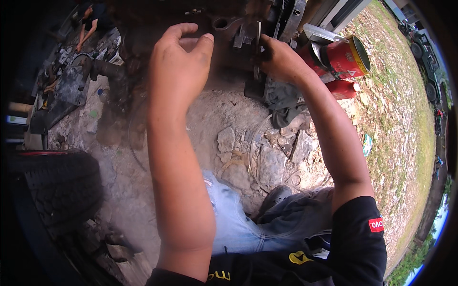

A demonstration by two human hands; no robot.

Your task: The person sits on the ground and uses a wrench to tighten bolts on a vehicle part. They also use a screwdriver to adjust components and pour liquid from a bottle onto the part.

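My left hand is raised under a dark metal workpiece, thumb and forefinger curved apart with nothing seen between them. Its other fingers are hidden. A round metal eye with a hole sits just beyond its fingertips. To the right, my right hand is closed, its darkened fingers curled against a thin upright metal bar. The fingertips are partly hidden at the bar. A small metal bracket lies between the two hands. Below my right wrist hangs a dark grey cloth.
Red cans and a red bottle stand at the right. Broken stones and a thin cable lie on the ground near my legs. A tyre is at the left; another person is at the far left.
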